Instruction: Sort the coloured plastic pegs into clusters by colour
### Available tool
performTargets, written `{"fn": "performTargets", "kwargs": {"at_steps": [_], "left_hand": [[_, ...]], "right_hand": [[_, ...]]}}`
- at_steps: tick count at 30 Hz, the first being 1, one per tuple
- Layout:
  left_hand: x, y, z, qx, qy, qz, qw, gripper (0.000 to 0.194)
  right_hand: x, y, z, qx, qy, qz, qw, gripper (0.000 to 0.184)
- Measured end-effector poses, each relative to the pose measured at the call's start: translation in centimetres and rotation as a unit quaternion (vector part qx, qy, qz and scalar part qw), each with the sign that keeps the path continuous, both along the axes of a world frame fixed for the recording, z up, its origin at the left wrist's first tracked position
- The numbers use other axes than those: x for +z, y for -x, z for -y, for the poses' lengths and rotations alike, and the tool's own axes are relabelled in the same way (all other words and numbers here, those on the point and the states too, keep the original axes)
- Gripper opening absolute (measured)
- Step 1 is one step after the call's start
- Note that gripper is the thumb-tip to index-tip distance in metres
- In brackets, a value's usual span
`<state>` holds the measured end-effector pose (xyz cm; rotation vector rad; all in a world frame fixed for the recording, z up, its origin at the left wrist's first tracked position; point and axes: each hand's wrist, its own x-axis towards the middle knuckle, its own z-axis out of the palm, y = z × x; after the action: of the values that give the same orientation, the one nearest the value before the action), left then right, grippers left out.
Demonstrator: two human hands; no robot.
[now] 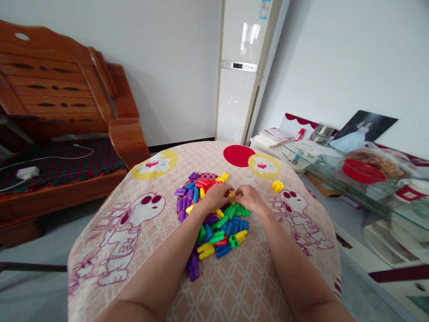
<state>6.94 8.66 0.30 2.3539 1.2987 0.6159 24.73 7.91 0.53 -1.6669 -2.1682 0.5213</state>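
Over the far part of a pile of plastic toy pieces, my left hand (218, 197) is closed with its fingertips at a small yellow toy piece (231, 194). My right hand (248, 197) faces it from the right, fingers bent together beside the same yellow bit; what lies inside its pinch is hidden. Green pieces (238, 209) lie just below my right hand, and red pieces (205, 183) lie beyond my left. Purple pieces (182, 204) spread along the left side of the pile, with blue pieces (237, 224) nearer me. A yellow cluster of joined pieces (277, 186) sits apart on the right.
A patterned cloth covers the round table (144, 264). To the right stands a glass-topped cabinet (372, 203) with a red bowl (363, 171), papers and a photo. On the left is a wooden bench (50, 89); a tall white air conditioner (237, 98) stands behind.
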Motion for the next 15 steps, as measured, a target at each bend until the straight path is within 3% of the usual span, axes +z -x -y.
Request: {"fn": "performTargets", "kwargs": {"at_steps": [3,6,10,15], "left_hand": [[-0.3,-0.2,0.0,0.004,0.005,0.018,1.0,0.03],[-0.2,0.0,0.0,0.009,0.031,0.079,0.996,0.033],[0.1,0.1,-0.1,-0.01,0.058,0.151,0.987,0.029],[0.3,0.1,-0.2,-0.018,0.064,0.207,0.976,0.029]], "right_hand": [[-0.1,-0.1,0.0,-0.022,0.014,-0.038,0.999,0.02],[-0.2,-0.5,-0.1,-0.026,0.076,-0.116,0.99,0.015],[-0.3,-0.9,-0.3,-0.024,0.151,-0.234,0.96,0.012],[-0.1,-1.1,-0.3,-0.051,0.174,-0.363,0.914,0.011]]}}
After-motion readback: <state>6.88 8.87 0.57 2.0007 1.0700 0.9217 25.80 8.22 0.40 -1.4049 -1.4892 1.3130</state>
